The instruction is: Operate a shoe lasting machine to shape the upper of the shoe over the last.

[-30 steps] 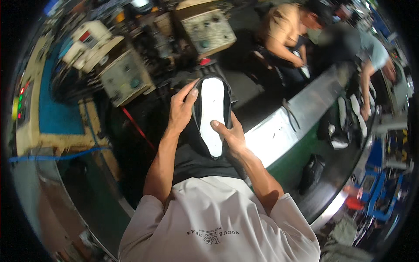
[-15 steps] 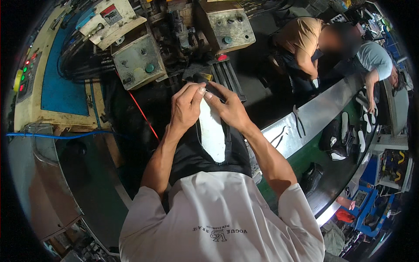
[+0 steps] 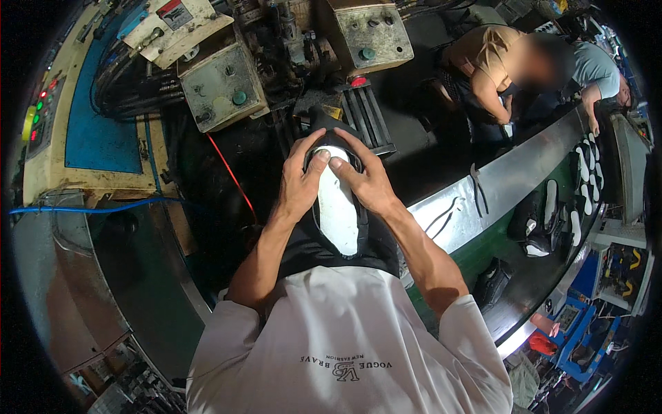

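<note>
A black shoe upper [image 3: 363, 233] lies bottom up on my lap, its toe end pointing away from me. Its underside shows a long white insole board [image 3: 338, 214]. My left hand [image 3: 303, 178] wraps the far end from the left, with the thumb pressed on the white face. From the right, my right hand [image 3: 363, 178] grips the same end, its thumb beside the other. The fingertips of both hands curl over the dark edge at the far end. Whether a last sits inside the upper is hidden.
Ahead stands a machine with two control boxes [image 3: 224, 86]. On the metal ledge [image 3: 510, 172] to my right lie two pairs of pliers [image 3: 478, 190]. Beyond it, a belt carries black shoes [image 3: 491, 281] and several white insoles [image 3: 585, 162]. Two people work at the far right.
Both thumbs have slid down from the tip onto the white face, and the hands have spread round the far end. At far right, a person's hand has moved farther back from the insoles.
</note>
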